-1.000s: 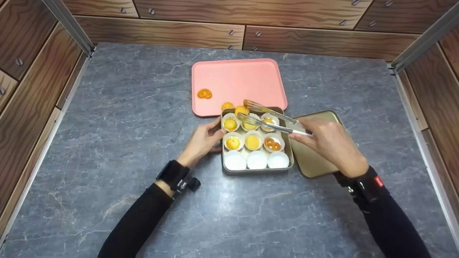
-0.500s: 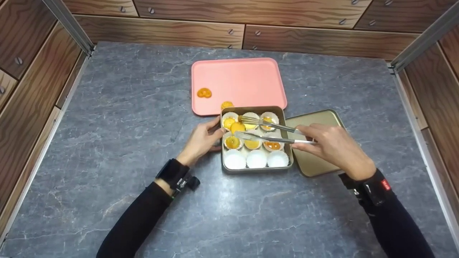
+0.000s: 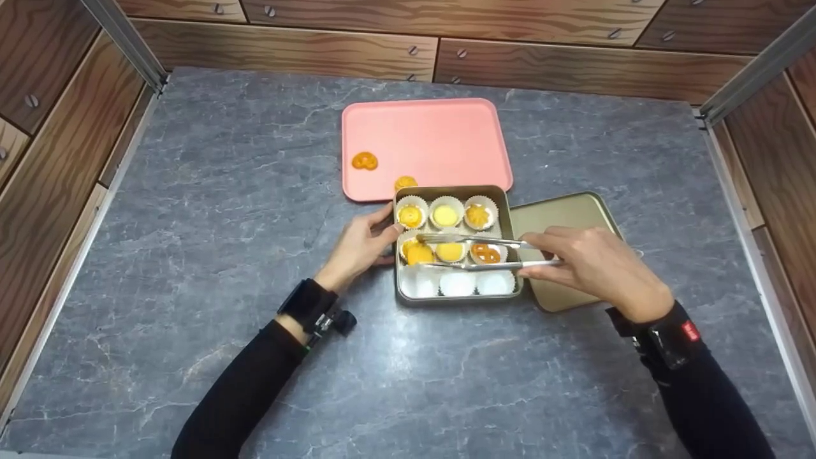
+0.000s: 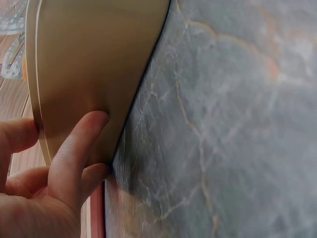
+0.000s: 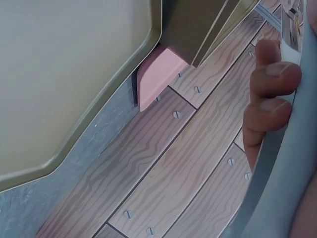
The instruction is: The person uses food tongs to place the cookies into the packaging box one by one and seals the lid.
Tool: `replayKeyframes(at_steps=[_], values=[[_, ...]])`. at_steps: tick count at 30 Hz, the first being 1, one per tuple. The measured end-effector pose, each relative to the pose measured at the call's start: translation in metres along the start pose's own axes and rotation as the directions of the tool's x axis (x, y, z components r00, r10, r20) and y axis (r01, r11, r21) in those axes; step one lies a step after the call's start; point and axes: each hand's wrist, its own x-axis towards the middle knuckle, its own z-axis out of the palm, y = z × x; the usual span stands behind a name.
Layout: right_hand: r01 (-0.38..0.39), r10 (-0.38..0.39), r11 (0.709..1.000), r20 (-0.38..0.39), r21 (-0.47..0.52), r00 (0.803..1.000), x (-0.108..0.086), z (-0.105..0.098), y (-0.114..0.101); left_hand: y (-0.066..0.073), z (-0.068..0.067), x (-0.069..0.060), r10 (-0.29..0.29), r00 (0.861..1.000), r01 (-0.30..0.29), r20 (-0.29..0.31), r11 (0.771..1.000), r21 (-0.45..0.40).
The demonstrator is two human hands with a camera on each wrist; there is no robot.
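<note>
The left hand (image 3: 363, 247) grips the left wall of a gold metal tin (image 3: 459, 299); one fingertip lies over its rim and others on the outside in the left wrist view. The right hand (image 3: 590, 264) holds silver tongs (image 3: 488, 266) with white handles. Between the tong tips is a yellow round cookie (image 3: 420, 253), above the tin's left side. White paper cups line the tin in three rows. Yellow cookies (image 3: 444, 216) and a pretzel (image 3: 488, 253) fill cups at the back and middle; front-row cups (image 3: 457, 285) show only white. The tongs partly cover the middle row.
A pink tray (image 3: 440, 121) lies behind the tin, bearing a pretzel (image 3: 364, 160) and a yellow cookie (image 3: 405, 183) beside the tin's back edge. The tin's lid (image 3: 554, 210) lies right, under the right hand. Wood-patterned panels (image 3: 287, 48) wall the grey marbled table.
The right hand has brought the tongs and the yellow cookie from the tin's back edge forward to just behind the front-left cup. The left hand stays on the tin.
</note>
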Motion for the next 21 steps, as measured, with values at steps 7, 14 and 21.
replayKeyframes(at_steps=[7,14,21], values=[[0.017,-0.017,1.0,0.044,0.003,0.999,0.002,-0.003,-0.006,0.001,0.0,0.0,-0.005,1.0,0.005,0.006,1.0,-0.028],[0.01,-0.012,1.0,0.102,0.021,0.995,0.006,-0.002,-0.01,0.001,0.0,0.0,-0.007,1.0,0.007,0.005,0.999,-0.042],[-0.003,0.004,1.0,0.137,-0.007,0.991,0.008,0.001,-0.013,0.0,0.001,-0.001,0.014,1.0,-0.014,0.005,0.999,-0.034]])
